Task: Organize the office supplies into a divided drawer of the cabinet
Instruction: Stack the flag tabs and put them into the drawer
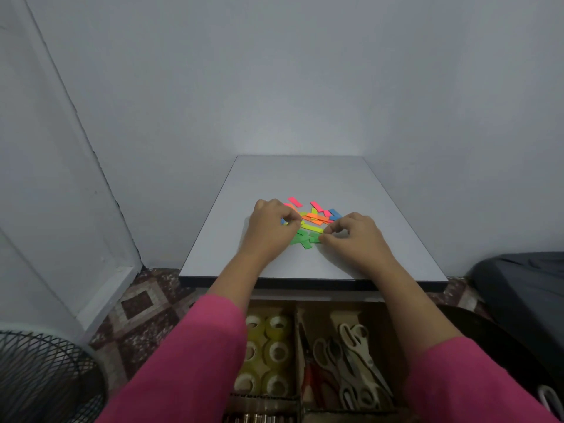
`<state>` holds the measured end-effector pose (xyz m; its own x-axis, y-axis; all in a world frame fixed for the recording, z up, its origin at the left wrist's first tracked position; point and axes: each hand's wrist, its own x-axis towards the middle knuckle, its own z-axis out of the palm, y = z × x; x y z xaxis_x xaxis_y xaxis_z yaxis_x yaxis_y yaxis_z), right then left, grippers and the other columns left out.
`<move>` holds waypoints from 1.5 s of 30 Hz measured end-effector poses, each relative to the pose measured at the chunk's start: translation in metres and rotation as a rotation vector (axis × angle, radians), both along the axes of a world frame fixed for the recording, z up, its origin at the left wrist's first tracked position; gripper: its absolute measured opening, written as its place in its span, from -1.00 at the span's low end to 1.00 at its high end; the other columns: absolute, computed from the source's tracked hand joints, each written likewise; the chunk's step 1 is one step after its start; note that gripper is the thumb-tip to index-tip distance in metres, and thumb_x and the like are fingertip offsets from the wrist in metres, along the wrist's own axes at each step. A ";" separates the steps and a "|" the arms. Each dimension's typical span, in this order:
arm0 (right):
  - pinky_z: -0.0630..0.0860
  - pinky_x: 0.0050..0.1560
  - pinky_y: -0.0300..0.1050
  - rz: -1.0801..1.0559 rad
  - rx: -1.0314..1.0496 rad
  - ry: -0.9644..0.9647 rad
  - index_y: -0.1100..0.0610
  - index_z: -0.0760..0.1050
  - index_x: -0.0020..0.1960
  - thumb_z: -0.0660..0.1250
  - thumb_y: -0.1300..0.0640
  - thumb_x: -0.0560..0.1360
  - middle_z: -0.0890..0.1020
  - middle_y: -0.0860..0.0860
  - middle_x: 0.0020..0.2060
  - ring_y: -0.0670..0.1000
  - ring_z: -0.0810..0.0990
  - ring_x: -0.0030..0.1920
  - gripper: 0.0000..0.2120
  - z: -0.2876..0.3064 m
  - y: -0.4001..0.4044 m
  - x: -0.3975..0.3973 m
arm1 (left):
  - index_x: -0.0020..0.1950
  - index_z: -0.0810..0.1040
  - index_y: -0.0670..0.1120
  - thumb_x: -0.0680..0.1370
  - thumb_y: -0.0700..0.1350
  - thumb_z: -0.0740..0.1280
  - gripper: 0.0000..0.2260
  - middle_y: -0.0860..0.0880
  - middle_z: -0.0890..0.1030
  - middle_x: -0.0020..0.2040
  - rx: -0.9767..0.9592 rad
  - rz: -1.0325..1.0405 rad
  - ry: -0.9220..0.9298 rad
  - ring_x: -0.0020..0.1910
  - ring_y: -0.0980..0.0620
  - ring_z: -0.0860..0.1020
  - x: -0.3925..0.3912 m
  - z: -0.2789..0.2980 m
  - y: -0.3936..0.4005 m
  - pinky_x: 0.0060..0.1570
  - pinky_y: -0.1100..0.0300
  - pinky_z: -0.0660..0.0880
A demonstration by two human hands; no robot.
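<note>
Left hand: the left hand (272, 227) lies knuckles up on the cabinet top, its fingers curled in and the tips pinched together at the left edge of the pile of paper strips; what exactly sits between the tips I cannot tell.
Right hand: the right hand (354, 236) rests on the same surface at the pile's right side, thumb and forefinger closed on a green strip (316, 238).
Strips: the coloured sticky strips (314, 219) lie in a loose heap between the two hands, pink and blue at the far side, orange and yellow in the middle, green nearest the person.
Cabinet top: the white top (305, 178) stands against a grey wall.
Drawer: the divided drawer (296, 346) is pulled open below the front edge; its left compartment holds tape rolls (268, 352) in rows, its right one holds scissors (351, 361) lying side by side.
Sleeves: pink sleeves (189, 361) cover both forearms.
Surroundings: a black wire basket (45, 377) stands at lower left on a patterned floor.
</note>
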<state>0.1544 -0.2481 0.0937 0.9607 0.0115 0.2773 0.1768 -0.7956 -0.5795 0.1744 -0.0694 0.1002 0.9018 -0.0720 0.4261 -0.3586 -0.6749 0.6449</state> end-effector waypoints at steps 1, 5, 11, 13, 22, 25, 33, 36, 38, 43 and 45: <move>0.45 -0.03 -0.09 0.003 -0.011 0.003 -0.02 0.62 -0.07 0.36 -0.06 0.45 0.48 -0.09 -0.05 -0.09 0.39 0.07 -0.85 -0.001 0.001 0.000 | -0.01 0.68 -0.04 0.52 -0.14 0.31 -0.85 0.02 0.55 -0.01 0.035 -0.007 0.003 0.12 0.06 0.35 -0.004 -0.002 0.002 0.05 0.17 0.41; 0.52 -0.03 -0.05 0.008 0.010 0.012 -0.03 0.60 -0.16 0.36 -0.01 0.45 0.51 -0.07 -0.07 -0.05 0.44 0.06 -0.92 -0.002 0.000 0.002 | 0.18 0.63 0.01 0.56 -0.04 0.28 -0.76 0.01 0.49 0.10 0.249 -0.002 0.049 0.20 0.02 0.31 -0.016 -0.003 0.008 0.21 0.10 0.36; 0.58 -0.05 0.01 0.036 0.085 0.044 -0.03 0.52 -0.25 0.37 0.03 0.44 0.54 -0.05 -0.11 -0.02 0.49 0.03 -0.90 -0.001 -0.001 0.000 | 0.18 0.59 0.05 0.57 0.01 0.28 -0.78 0.00 0.46 0.21 0.388 -0.012 0.063 0.26 -0.01 0.28 -0.020 0.004 0.008 0.21 0.09 0.34; 0.59 -0.06 0.02 0.050 0.132 0.060 0.00 0.53 -0.22 0.37 0.06 0.44 0.57 -0.04 -0.13 -0.03 0.52 -0.01 -0.93 -0.001 -0.001 -0.002 | 0.32 0.49 0.09 0.57 0.05 0.26 -0.68 -0.01 0.42 0.28 0.470 -0.032 0.123 0.29 -0.02 0.26 -0.015 0.009 0.008 0.22 0.08 0.32; 0.55 -0.11 -0.09 0.063 0.251 0.080 0.01 0.55 -0.14 0.41 0.10 0.44 0.58 -0.08 -0.20 -0.06 0.55 -0.09 -0.96 -0.002 -0.004 -0.002 | -0.11 0.54 0.14 0.46 0.01 0.43 -0.91 0.00 0.43 0.08 0.511 -0.083 0.259 0.12 -0.01 0.35 0.004 0.023 0.007 -0.01 0.15 0.32; 0.52 -0.13 -0.15 0.071 0.282 0.065 0.01 0.58 -0.07 0.39 0.12 0.46 0.57 -0.10 -0.19 -0.07 0.53 -0.09 -0.94 -0.002 -0.005 -0.001 | -0.19 0.54 0.07 0.44 -0.14 0.46 -0.85 -0.03 0.53 -0.02 0.263 -0.144 0.351 0.01 -0.01 0.51 0.004 0.020 0.009 -0.05 0.12 0.52; 0.52 -0.01 -0.17 0.120 0.625 0.115 0.12 0.66 0.03 0.43 0.17 0.47 0.63 -0.05 -0.09 -0.06 0.56 -0.02 -0.86 0.007 -0.010 -0.006 | -0.13 0.58 -0.08 0.47 -0.31 0.40 -0.87 -0.03 0.54 -0.20 -0.053 -0.162 0.346 -0.13 0.03 0.54 -0.009 0.012 0.008 0.02 0.12 0.58; 0.58 0.04 -0.09 0.171 0.650 0.228 0.12 0.66 0.01 0.46 0.17 0.44 0.62 0.04 -0.01 0.01 0.58 0.02 -0.85 0.007 -0.012 -0.008 | -0.07 0.60 -0.10 0.49 -0.24 0.41 -0.93 0.01 0.54 -0.20 -0.050 -0.138 0.298 -0.12 0.04 0.52 -0.015 0.006 0.004 -0.02 0.14 0.52; 0.57 0.11 -0.02 0.165 0.514 0.255 -0.01 0.66 -0.06 0.50 0.09 0.39 0.63 -0.01 -0.01 0.00 0.57 0.06 -0.87 0.003 -0.009 -0.006 | -0.06 0.59 -0.08 0.50 -0.20 0.40 -0.94 0.05 0.55 -0.17 -0.053 -0.114 0.258 -0.11 0.08 0.51 -0.018 0.000 0.000 -0.04 0.16 0.51; 0.51 0.06 -0.06 0.095 0.255 0.215 -0.11 0.63 -0.19 0.48 0.00 0.39 0.61 -0.19 -0.16 -0.08 0.52 0.03 -0.96 0.004 -0.005 -0.005 | -0.04 0.59 -0.02 0.52 -0.14 0.40 -0.95 0.07 0.55 -0.12 -0.066 -0.041 0.225 -0.06 0.07 0.51 -0.018 -0.006 0.000 0.04 0.11 0.53; 0.48 -0.02 -0.10 0.101 0.235 0.195 -0.07 0.62 -0.20 0.44 0.02 0.43 0.61 -0.17 -0.18 -0.08 0.53 0.00 -0.95 0.005 -0.004 -0.007 | -0.06 0.59 -0.02 0.51 -0.14 0.40 -0.95 0.06 0.56 -0.13 -0.098 -0.025 0.227 -0.05 0.04 0.53 -0.019 -0.006 0.003 0.07 0.05 0.54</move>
